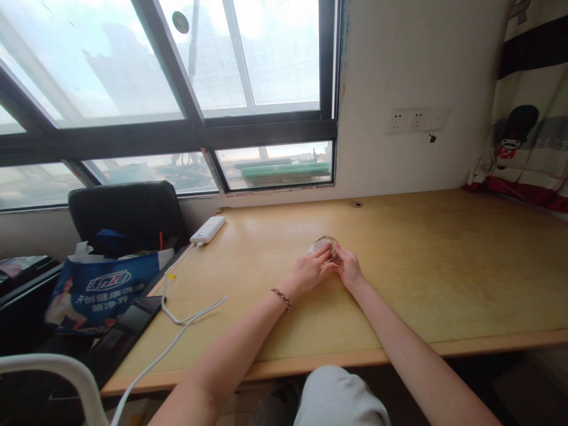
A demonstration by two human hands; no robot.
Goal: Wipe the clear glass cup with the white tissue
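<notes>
Both my hands meet over the middle of the wooden table, around a small pale, roundish object (320, 243) with a thin dark line along its top edge. My left hand (316, 266), a braided bracelet on its wrist, presses its fingers over the front and left of this object. Curled against the right side is my right hand (349, 266), its fingertips touching the object close to the left fingers. The fingers cover most of the object, so I cannot make out its kind.
A white power bank (208, 229) lies near the table's left edge, its white cable (177, 322) trailing across the corner. A blue bag (109, 290) rests on a black chair (128, 207) to the left. Wall sockets (417, 120) and a curtain (532, 118) are at the right.
</notes>
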